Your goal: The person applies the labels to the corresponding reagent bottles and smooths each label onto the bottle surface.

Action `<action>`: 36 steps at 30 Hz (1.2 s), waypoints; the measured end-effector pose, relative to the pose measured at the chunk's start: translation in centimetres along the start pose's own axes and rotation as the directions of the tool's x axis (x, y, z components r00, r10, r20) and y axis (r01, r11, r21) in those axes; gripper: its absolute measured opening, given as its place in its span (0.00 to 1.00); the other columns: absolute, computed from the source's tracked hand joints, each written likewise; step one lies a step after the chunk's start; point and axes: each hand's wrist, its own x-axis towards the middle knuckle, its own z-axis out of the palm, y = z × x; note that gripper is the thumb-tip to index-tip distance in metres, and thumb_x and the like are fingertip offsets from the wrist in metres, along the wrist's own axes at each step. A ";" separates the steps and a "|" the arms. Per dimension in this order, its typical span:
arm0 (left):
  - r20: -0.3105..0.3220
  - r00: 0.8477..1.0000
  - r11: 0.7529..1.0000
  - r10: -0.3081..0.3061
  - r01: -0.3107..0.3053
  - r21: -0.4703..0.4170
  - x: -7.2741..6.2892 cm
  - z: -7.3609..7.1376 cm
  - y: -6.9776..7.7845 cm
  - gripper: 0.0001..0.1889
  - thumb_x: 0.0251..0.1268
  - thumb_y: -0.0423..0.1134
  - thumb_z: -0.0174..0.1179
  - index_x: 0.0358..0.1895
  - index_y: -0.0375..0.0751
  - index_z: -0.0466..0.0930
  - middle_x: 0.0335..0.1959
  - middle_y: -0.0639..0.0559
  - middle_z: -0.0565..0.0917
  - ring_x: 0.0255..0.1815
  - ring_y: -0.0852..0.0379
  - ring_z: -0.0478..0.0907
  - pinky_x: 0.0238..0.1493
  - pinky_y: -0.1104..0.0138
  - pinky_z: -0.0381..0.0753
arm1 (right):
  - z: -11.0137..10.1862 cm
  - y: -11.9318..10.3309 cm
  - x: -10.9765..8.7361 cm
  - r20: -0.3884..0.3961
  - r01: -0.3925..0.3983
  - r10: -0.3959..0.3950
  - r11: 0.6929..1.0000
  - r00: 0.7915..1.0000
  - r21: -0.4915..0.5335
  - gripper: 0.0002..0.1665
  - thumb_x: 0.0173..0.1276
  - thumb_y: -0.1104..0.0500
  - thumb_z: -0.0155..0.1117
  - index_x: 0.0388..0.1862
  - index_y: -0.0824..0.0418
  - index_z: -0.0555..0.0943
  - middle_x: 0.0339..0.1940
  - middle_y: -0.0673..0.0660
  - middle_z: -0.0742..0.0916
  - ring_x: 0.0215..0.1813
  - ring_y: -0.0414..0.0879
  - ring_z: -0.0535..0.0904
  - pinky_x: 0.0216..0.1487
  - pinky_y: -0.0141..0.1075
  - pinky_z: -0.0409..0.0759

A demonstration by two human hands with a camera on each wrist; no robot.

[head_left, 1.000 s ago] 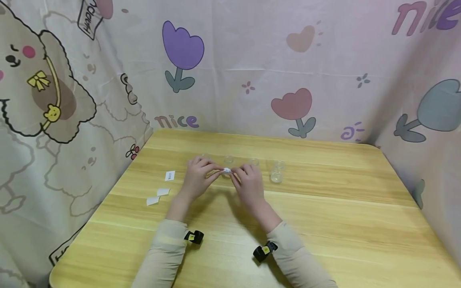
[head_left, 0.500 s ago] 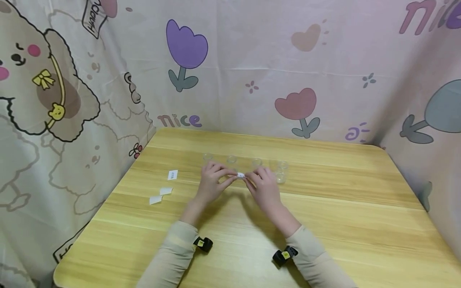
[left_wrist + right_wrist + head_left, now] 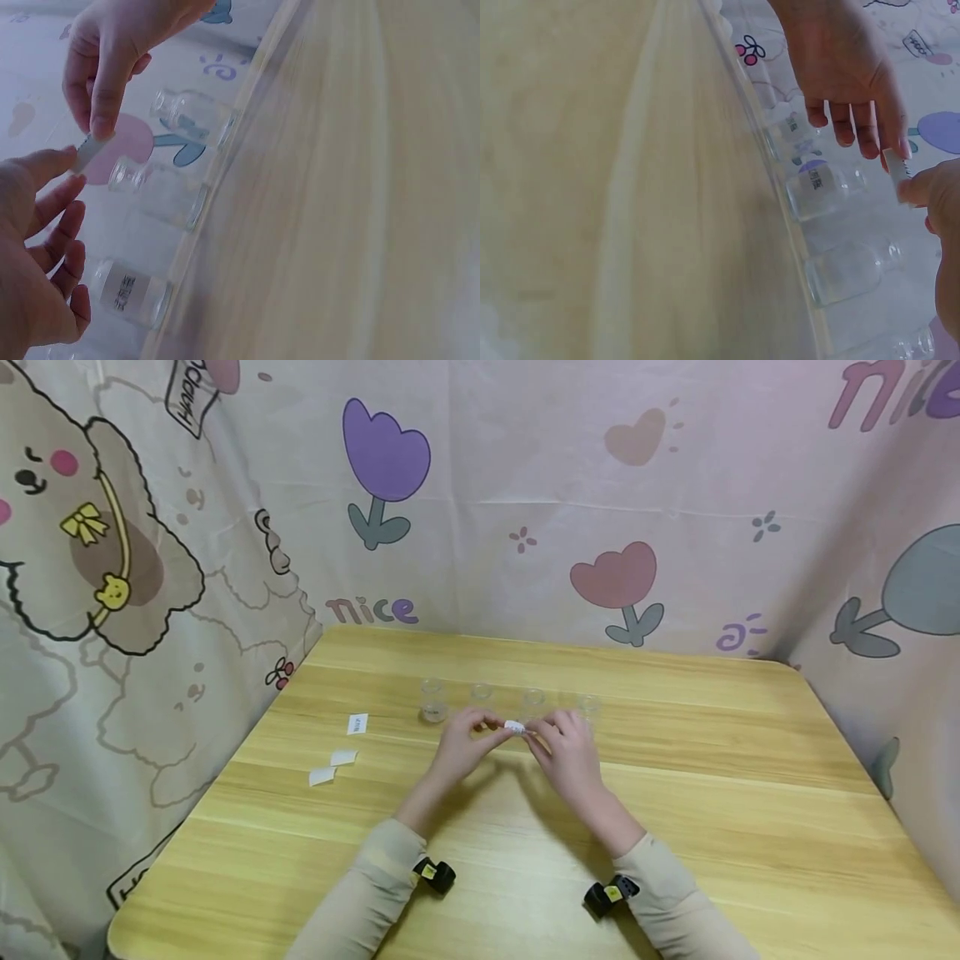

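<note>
The thumb and forefinger of the left hand [image 3: 463, 750] pinch one end of a small white label [image 3: 514, 727], and those of the right hand [image 3: 572, 758] pinch the other, so it is held stretched between them in the air, in front of a row of glass bottles [image 3: 432, 702]. The left hand's other fingers bend loosely and separately. Beige sleeves [image 3: 367, 881] cover the forearms, each crossed by a black wrist camera [image 3: 435, 875] with a yellow patch. The row of four bottles stands upright and spaced apart, roughly parallel to the far edge of the bench [image 3: 735, 852] and mostly left of its middle. Toward the left edge lie a printed slip [image 3: 357, 723] and, nearer the front, two white slips [image 3: 344, 757] that nearly meet. The bench has rounded corners and a smooth, yellowish wood grain running from side to side, with a soft sheen near the front edge. Behind the far edge and along both sides hangs a pale, faintly creased cloth [image 3: 495, 435] printed with tulips, hearts, lettering and a fluffy cartoon animal. The bottles are clear, with straight-sided bodies, narrowed necks and flared rims; the two leftmost carry pale labels with dark print.
</note>
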 end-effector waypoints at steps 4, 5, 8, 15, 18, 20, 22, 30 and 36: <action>-0.019 0.999 0.995 -0.028 0.026 -0.092 0.4 0.7 0.3 0.09 0.58 0.42 0.69 0.35 0.39 0.85 0.38 0.47 0.86 0.41 0.55 0.76 0.48 0.64 0.73 | -0.3 0.4 0.2 -0.014 -0.010 0.010 1.000 1.000 -0.006 0.11 0.48 0.62 0.80 0.31 0.58 0.87 0.29 0.53 0.82 0.32 0.47 0.68 0.34 0.36 0.64; -0.027 0.999 0.993 -0.041 0.037 -0.114 0.5 0.9 0.4 0.09 0.58 0.41 0.69 0.35 0.39 0.86 0.37 0.46 0.86 0.40 0.55 0.76 0.48 0.64 0.73 | -0.3 0.5 0.2 -0.017 -0.012 0.012 1.000 1.000 -0.006 0.11 0.48 0.62 0.80 0.31 0.58 0.87 0.29 0.53 0.82 0.32 0.47 0.68 0.34 0.37 0.64; -0.044 0.996 0.983 -0.080 0.071 -0.168 0.5 1.4 0.2 0.08 0.57 0.40 0.70 0.35 0.38 0.86 0.37 0.45 0.86 0.39 0.57 0.74 0.47 0.65 0.71 | -0.5 0.6 0.3 -0.026 -0.010 0.010 1.000 1.000 0.003 0.11 0.49 0.62 0.79 0.32 0.59 0.87 0.29 0.54 0.82 0.32 0.48 0.69 0.35 0.39 0.65; -0.024 0.998 0.988 -0.066 0.062 -0.144 0.4 2.3 0.0 0.09 0.58 0.43 0.68 0.36 0.41 0.86 0.39 0.48 0.85 0.43 0.56 0.73 0.52 0.60 0.70 | -1.6 1.0 1.0 0.041 -0.065 0.062 0.994 0.997 0.086 0.09 0.56 0.63 0.75 0.37 0.61 0.87 0.31 0.56 0.81 0.37 0.51 0.70 0.43 0.42 0.67; -0.002 0.998 0.990 -0.059 0.058 -0.130 0.3 2.4 0.2 0.10 0.58 0.46 0.68 0.36 0.43 0.86 0.40 0.50 0.85 0.46 0.54 0.73 0.54 0.56 0.69 | -2.0 1.0 1.2 0.138 -0.120 0.099 0.981 0.985 0.151 0.09 0.57 0.62 0.74 0.38 0.61 0.87 0.33 0.57 0.81 0.40 0.50 0.68 0.43 0.40 0.65; 0.004 0.999 0.992 -0.053 0.053 -0.115 0.2 2.4 0.5 0.10 0.58 0.47 0.69 0.35 0.44 0.86 0.39 0.51 0.85 0.47 0.54 0.72 0.54 0.55 0.68 | -2.3 1.1 1.3 0.207 -0.162 0.124 0.970 0.971 0.183 0.09 0.57 0.61 0.74 0.38 0.60 0.87 0.35 0.56 0.81 0.42 0.49 0.67 0.44 0.39 0.64; 0.008 0.999 0.995 -0.047 0.048 -0.090 0.1 2.4 0.7 0.11 0.58 0.48 0.68 0.34 0.45 0.86 0.37 0.52 0.85 0.45 0.55 0.73 0.52 0.58 0.69 | -2.5 1.3 1.4 0.260 -0.202 0.145 0.957 0.955 0.209 0.08 0.58 0.61 0.73 0.36 0.60 0.87 0.36 0.55 0.81 0.44 0.49 0.67 0.45 0.38 0.64; 0.017 0.998 0.996 -0.066 0.067 -0.066 -0.1 2.4 1.2 0.11 0.59 0.49 0.67 0.36 0.45 0.87 0.32 0.52 0.86 0.35 0.60 0.75 0.41 0.68 0.72 | -2.3 1.6 1.5 0.302 -0.245 0.179 0.950 0.936 0.195 0.06 0.58 0.61 0.73 0.34 0.59 0.86 0.37 0.54 0.81 0.46 0.50 0.68 0.47 0.40 0.65; 0.008 0.999 0.998 -0.048 0.048 -0.040 -0.1 2.4 1.2 0.09 0.60 0.45 0.67 0.36 0.44 0.87 0.33 0.52 0.87 0.34 0.61 0.75 0.40 0.70 0.72 | -2.1 1.4 1.3 0.278 -0.206 0.152 0.962 0.948 0.178 0.05 0.58 0.61 0.73 0.34 0.60 0.86 0.37 0.54 0.82 0.46 0.51 0.69 0.48 0.42 0.66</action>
